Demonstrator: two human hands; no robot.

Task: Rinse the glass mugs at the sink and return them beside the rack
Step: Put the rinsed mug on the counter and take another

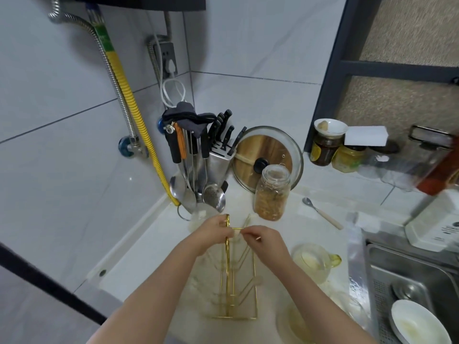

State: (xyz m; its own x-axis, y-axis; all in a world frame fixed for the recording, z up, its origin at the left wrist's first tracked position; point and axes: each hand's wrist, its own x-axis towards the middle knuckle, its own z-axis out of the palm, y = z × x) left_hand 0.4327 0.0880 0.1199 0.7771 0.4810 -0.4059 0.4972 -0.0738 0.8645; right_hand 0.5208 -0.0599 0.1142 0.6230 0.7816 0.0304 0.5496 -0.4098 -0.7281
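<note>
A gold wire rack (232,289) stands on the white counter in front of me. My left hand (212,232) grips the rack's upright top bar. My right hand (264,240) pinches a thin gold peg at the rack's top, next to my left fingers. A glass mug with a yellow handle (314,263) stands right of the rack, apart from both hands. Another clear glass (295,322) sits at the near right of the rack, and a third glass piece (352,307) lies by the sink edge. A clear glass (198,218) is partly hidden behind my left hand.
The steel sink (409,276) is at the right with a white bowl (419,325) in it. Behind the rack are a utensil holder (196,175), a knife block (218,155), a pot lid (268,155) and a filled jar (272,193). A spoon (321,213) lies on the counter.
</note>
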